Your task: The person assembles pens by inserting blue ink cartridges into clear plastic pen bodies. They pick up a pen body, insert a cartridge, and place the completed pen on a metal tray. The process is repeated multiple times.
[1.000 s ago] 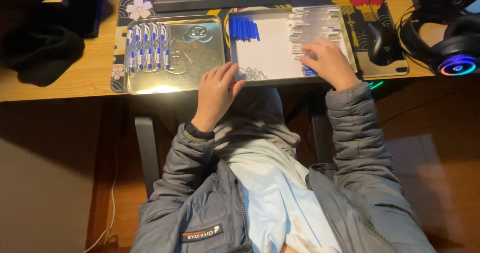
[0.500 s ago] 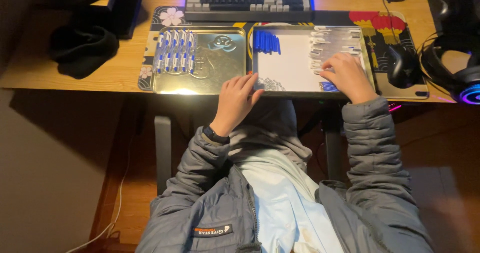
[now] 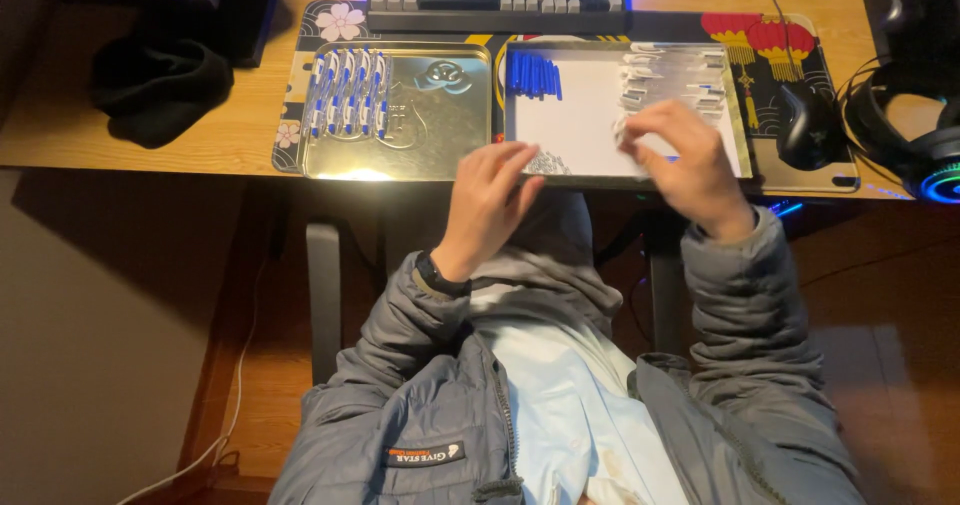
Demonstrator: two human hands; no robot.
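Judging by the finished pens (image 3: 347, 92) lined up in the left tin tray (image 3: 400, 160), assembly is partway: right hand (image 3: 680, 160) pinches a small part over the white tray (image 3: 575, 115), left hand (image 3: 490, 195) relaxed, empty.

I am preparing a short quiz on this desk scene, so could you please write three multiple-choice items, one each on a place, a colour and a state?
1. Where does the row of assembled pens lie?
A. in the gold tray
B. on the keyboard
C. on the floor

2. What colour are the caps heaped in the white tray?
A. red
B. blue
C. green

3. How is the right hand?
A. flat on the mouse
B. in a pocket
C. raised over the white tray, fingers pinched

Key: 1 A, the pens lie side by side in the gold tray. 2 B, they show blue. 3 C, it hovers with fingertips together.
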